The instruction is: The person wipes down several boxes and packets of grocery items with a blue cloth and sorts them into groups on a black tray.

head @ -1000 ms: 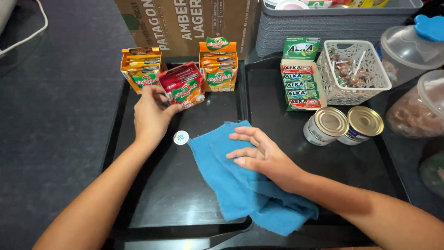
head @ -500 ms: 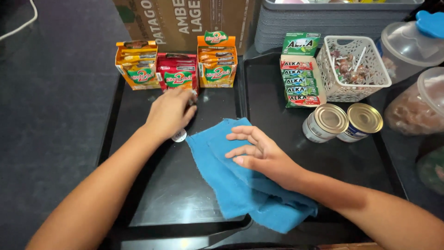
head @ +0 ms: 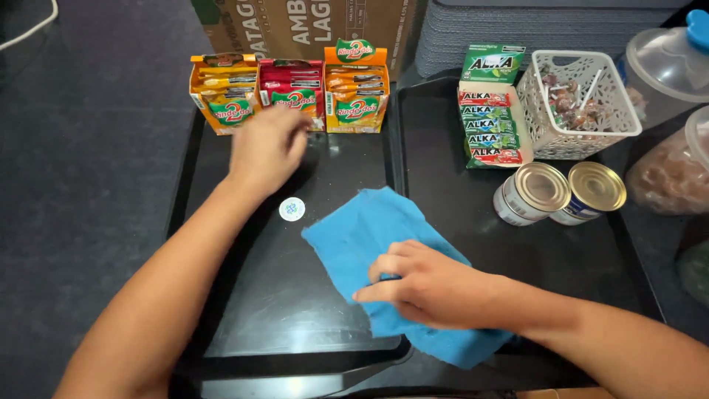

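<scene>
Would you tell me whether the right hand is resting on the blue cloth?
Yes, the right hand lies flat on the blue cloth, pressing it onto the black tray.

Two hands are in view, the left hand (head: 267,148) toward the upper left of the frame and the right hand (head: 428,284) at lower centre. One blue cloth (head: 384,244) lies in the middle. Two black trays (head: 221,347) sit side by side across the frame. Three candy display boxes (head: 289,94) stand in a row at the upper left: one orange-yellow, one red, one orange. One small round white sticker (head: 292,209) lies left of centre. Two tin cans (head: 565,193) lie at the right. One white basket (head: 576,103) stands at the upper right, beside one green-topped candy box (head: 489,103). Two clear plastic jars (head: 668,111) stand at the right edge.
</scene>
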